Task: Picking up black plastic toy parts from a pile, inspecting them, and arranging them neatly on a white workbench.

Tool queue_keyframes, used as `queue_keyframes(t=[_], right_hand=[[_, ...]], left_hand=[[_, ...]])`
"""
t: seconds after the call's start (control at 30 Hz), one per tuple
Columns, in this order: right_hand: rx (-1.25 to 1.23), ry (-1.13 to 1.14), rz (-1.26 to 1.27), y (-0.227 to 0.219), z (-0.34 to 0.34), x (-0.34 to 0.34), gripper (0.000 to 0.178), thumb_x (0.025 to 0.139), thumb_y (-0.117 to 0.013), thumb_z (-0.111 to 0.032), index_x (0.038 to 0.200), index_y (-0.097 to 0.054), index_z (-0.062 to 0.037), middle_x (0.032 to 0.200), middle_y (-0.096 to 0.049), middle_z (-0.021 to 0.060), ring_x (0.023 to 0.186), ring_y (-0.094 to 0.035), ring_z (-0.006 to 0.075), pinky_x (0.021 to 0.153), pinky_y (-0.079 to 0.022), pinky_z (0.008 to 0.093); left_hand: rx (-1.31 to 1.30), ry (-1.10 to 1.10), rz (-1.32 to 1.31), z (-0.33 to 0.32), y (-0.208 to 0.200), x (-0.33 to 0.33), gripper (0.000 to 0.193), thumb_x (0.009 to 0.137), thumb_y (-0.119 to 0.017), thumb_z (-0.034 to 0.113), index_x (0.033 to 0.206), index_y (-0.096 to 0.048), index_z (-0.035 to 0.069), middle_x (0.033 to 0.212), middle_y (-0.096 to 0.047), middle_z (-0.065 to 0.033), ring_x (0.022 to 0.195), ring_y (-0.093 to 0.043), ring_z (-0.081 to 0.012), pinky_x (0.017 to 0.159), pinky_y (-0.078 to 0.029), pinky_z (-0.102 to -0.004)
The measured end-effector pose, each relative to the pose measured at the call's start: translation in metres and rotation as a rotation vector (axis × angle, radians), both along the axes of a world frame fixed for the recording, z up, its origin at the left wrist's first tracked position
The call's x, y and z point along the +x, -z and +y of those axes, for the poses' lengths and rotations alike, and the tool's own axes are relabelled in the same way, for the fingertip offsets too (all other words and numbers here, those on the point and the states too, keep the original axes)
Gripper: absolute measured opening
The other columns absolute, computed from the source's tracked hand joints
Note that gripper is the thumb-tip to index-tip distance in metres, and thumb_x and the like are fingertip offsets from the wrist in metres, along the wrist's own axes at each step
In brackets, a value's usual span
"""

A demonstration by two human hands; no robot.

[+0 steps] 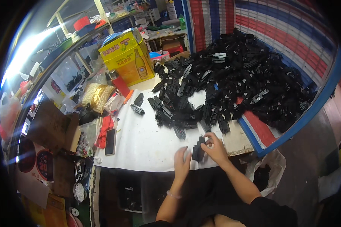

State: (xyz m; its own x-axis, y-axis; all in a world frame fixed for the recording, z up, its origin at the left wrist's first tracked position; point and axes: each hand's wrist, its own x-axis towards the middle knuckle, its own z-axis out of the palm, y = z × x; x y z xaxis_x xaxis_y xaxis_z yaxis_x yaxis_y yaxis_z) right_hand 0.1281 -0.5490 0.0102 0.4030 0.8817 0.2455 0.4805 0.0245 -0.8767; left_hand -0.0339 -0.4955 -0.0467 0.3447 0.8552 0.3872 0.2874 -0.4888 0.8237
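Observation:
Near the front edge of the white-covered table (134, 151), a dark, stepped plastic part (196, 150) is held up at a tilt. My right hand (216, 149) pinches it at its right side between thumb and fingers. My left hand (182, 162) is just left of the part, fingers raised and apart, with nothing visible in it. Ahead of both hands spreads a big heap of similar black plastic parts (250, 72). One loose black part (137, 109) lies apart from the heap, toward the left of the table.
A blue-edged bin (280, 142) lined with striped sheeting borders the heap at right. A yellow carton (127, 56) stands at the back left. Left on the table are a phone (110, 142) and an orange-handled tool (129, 96). A white sack (272, 172) sits below the right edge.

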Motion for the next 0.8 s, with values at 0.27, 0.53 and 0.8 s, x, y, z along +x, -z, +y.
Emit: queue_keyframes(t=[0.27, 0.53, 0.8], right_hand=[[0.213, 0.138, 0.487, -0.02, -0.076, -0.02, 0.049, 0.086, -0.056, -0.006, 0.131, -0.039, -0.0001, 0.084, -0.053, 0.0011, 0.078, -0.048, 0.0079, 0.076, -0.038, 0.021], [0.301, 0.1, 0.73, -0.034, -0.096, -0.013, 0.056, 0.085, -0.058, -0.007, 0.134, -0.033, 0.0005, 0.1, -0.053, 0.005, 0.093, -0.049, 0.0114, 0.087, -0.036, 0.0243], [0.266, -0.087, 0.608, -0.041, -0.12, -0.008, 0.034, 0.083, -0.061, -0.011, 0.113, -0.048, -0.0002, 0.108, -0.051, 0.0071, 0.103, -0.048, 0.0138, 0.092, -0.036, 0.027]], left_hand=[[-0.396, 0.347, -0.248, -0.067, -0.055, 0.002, 0.029, 0.083, -0.064, 0.025, 0.101, -0.059, 0.002, 0.105, -0.057, -0.0113, 0.112, -0.05, -0.0276, 0.095, -0.037, -0.0357], [-0.237, 0.375, -0.204, -0.063, -0.083, 0.006, 0.025, 0.078, -0.065, 0.025, 0.087, -0.058, 0.002, 0.093, -0.059, -0.0105, 0.11, -0.049, -0.0319, 0.094, -0.036, -0.0395], [-0.168, 0.404, -0.219, -0.041, -0.106, 0.002, 0.028, 0.081, -0.061, 0.029, 0.08, -0.059, 0.001, 0.085, -0.059, -0.008, 0.107, -0.05, -0.0297, 0.093, -0.035, -0.0391]])
